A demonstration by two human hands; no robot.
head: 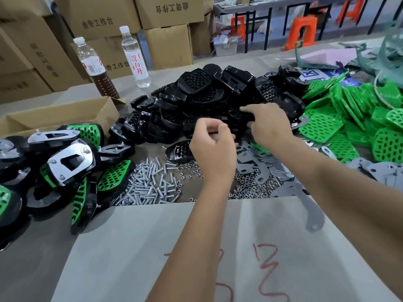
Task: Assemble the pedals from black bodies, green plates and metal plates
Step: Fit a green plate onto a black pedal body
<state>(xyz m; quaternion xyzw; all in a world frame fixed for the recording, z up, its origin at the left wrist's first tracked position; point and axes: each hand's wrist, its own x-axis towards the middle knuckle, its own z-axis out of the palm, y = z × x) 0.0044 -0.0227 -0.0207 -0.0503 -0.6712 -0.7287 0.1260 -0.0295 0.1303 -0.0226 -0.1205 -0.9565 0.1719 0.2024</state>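
A heap of black bodies (202,90) fills the middle of the table. Green plates (320,125) are heaped at the right, and grey metal plates (257,164) lie spread below them. My right hand (270,127) reaches into the front of the heap and grips a black body (237,117), index finger on top. My left hand (212,149) hovers just left of it with curled fingers near the same body; what they hold is hidden. Assembled pedals (69,162) with green and metal plates are piled at the left.
Screws (150,182) and nuts (246,186) lie scattered in front of the heap. One loose black body (178,150) lies by my left hand. A cardboard box (56,116) and two bottles (96,68) stand at the back left. A paper sheet (152,247) covers the near table.
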